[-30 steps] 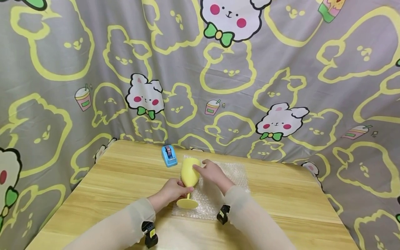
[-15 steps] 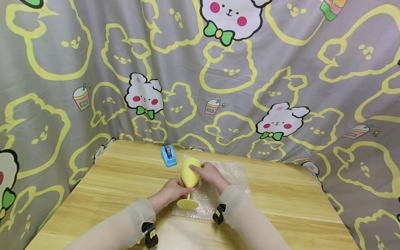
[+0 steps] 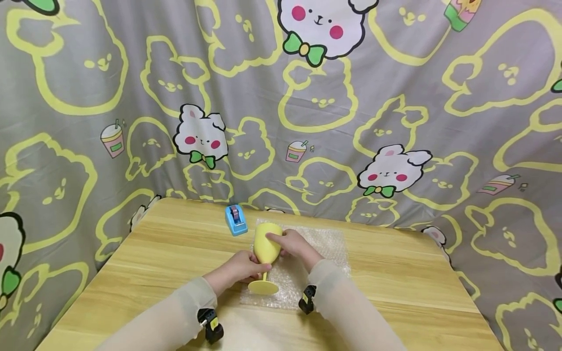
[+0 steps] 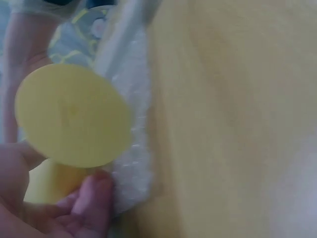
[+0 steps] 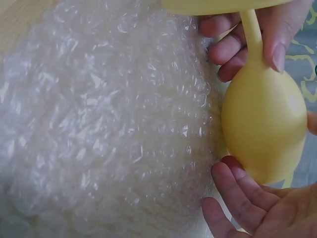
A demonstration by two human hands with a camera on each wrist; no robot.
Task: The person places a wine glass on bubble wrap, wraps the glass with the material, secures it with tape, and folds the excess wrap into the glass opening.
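A matte yellow goblet point(image 3: 265, 249) stands nearly upright between my hands, above the left part of a bubble wrap sheet point(image 3: 330, 243). Low on the goblet, my left hand point(image 3: 239, 269) pinches the top of the stem under the bowl. My right hand point(image 3: 298, 244) holds the bowl from the right, its thumb lying across the front. In the left wrist view, the round foot of the goblet point(image 4: 74, 116) hides most of the bowl. The right wrist view shows the goblet point(image 5: 265, 119) with its stem between the left thumb and fingers, and right fingertips near the bowl's rim.
A blue tape dispenser point(image 3: 236, 220) sits behind and left of the goblet, near the far edge of the wooden table point(image 3: 175, 243). A patterned grey curtain point(image 3: 325, 146) hangs close behind the table and along its sides.
My right hand has shifted slightly left, its thumb reaching further across the front of the bowl. The left hand and the goblet stay almost where they were.
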